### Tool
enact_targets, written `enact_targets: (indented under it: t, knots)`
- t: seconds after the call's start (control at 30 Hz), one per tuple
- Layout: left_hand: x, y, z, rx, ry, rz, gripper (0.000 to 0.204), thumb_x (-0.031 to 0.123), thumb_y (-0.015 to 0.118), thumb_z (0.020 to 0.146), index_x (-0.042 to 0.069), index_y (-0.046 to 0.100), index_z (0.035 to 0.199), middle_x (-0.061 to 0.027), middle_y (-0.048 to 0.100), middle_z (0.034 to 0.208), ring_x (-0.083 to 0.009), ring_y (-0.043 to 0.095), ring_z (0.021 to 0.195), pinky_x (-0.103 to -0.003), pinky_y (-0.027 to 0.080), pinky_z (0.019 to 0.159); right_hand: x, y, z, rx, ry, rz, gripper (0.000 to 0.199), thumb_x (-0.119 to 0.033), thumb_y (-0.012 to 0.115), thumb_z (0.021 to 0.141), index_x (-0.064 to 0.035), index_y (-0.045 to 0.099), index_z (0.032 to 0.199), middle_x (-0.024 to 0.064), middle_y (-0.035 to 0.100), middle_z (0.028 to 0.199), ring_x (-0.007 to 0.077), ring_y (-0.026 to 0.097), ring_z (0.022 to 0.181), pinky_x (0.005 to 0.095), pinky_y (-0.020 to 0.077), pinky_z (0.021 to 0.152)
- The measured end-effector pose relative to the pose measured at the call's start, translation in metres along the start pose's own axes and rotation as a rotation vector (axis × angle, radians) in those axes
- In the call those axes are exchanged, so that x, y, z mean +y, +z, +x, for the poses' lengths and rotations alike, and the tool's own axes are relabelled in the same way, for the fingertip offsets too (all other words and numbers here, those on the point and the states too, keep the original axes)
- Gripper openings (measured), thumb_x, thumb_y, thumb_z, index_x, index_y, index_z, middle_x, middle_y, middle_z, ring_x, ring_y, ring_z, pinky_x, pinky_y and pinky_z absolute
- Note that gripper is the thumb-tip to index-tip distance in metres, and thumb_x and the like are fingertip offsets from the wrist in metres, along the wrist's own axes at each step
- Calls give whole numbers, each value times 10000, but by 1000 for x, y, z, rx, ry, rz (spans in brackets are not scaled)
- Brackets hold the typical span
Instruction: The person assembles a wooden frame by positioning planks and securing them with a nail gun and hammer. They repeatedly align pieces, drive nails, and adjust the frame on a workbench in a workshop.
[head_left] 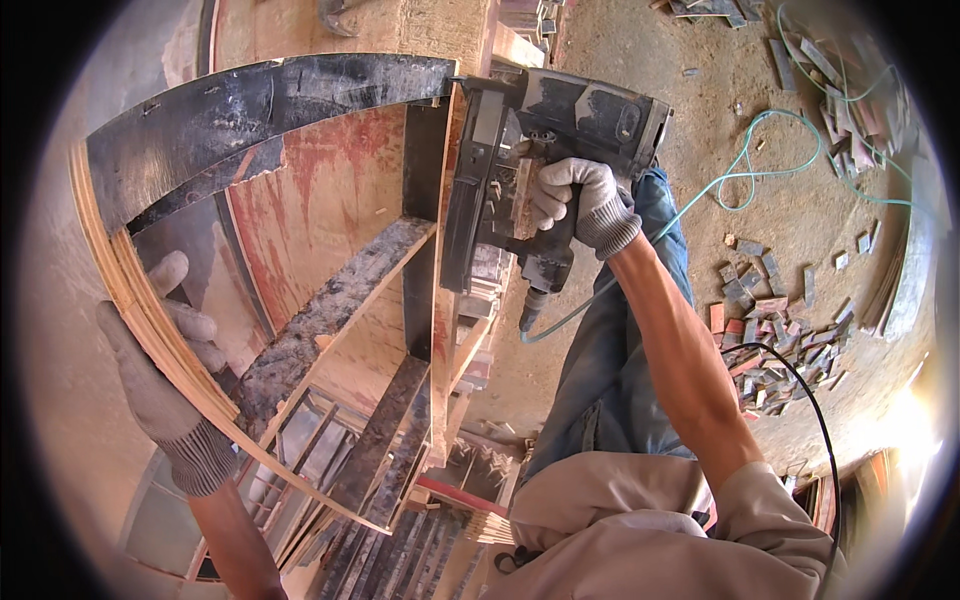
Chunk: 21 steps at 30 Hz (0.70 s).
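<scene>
My right hand (582, 200), in a grey-white knit glove, is closed round the handle of a black air nail gun (590, 115). The tool's nose end touches or nearly touches the top right corner of a wooden frame (445, 250). This frame has a dark curved board (290, 95) along its far side and a layered, curved plywood edge (150, 310) on the left. Gloved too, my left hand (160, 365) grips that plywood edge, fingers inside and palm outside. Cross slats (335, 315) run between the frame's sides. Whether a nail is going in cannot be seen.
From the nail gun a teal air hose (690, 205) loops over the dusty floor at right. Wood offcuts (780, 330) lie in a heap there, with more scraps (850, 110) farther off. Below the frame are stacked wooden strips (400, 550). A hammer head (337, 15) shows at the top.
</scene>
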<state>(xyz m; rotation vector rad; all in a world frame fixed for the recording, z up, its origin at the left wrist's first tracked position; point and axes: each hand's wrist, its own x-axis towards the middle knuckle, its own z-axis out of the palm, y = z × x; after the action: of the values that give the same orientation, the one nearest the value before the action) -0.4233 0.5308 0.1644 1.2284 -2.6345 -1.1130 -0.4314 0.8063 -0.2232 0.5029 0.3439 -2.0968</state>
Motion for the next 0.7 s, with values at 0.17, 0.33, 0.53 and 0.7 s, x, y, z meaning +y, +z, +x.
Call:
enact_targets:
  t: [0.17, 0.33, 0.53, 0.7]
  knots:
    - [6, 4, 1, -13, 9, -12, 699, 568, 221, 1105, 8, 611, 1260, -99, 740, 896, -71, 558, 457, -181, 496, 391, 3, 4, -6, 0, -11, -44, 313, -79, 594, 872, -58, 454, 592, 128, 483, 577, 287, 508, 526, 420, 488, 589]
    - [6, 9, -3, 109, -46, 14, 738, 587, 203, 1098, -12, 591, 1283, -100, 735, 882, -69, 562, 465, -174, 491, 392, 3, 6, -8, -12, 49, 4, 325, -98, 586, 878, -66, 448, 585, 121, 476, 567, 290, 507, 531, 405, 469, 595]
    - [-1, 5, -2, 15, -5, -20, 765, 606, 205, 1094, -21, 595, 1295, -88, 699, 745, -91, 527, 437, -173, 433, 371, -2, 2, -7, -76, 69, 34, 355, -134, 579, 894, -88, 426, 577, 106, 462, 555, 272, 477, 528, 385, 452, 591]
    - [-2, -3, -1, -57, -51, -53, 776, 633, 310, 1073, -44, 621, 1290, -28, 653, 665, -62, 521, 429, -162, 458, 400, -6, 3, -13, -32, 82, -35, 359, -133, 579, 905, -90, 427, 583, 106, 467, 560, 271, 487, 530, 392, 469, 599]
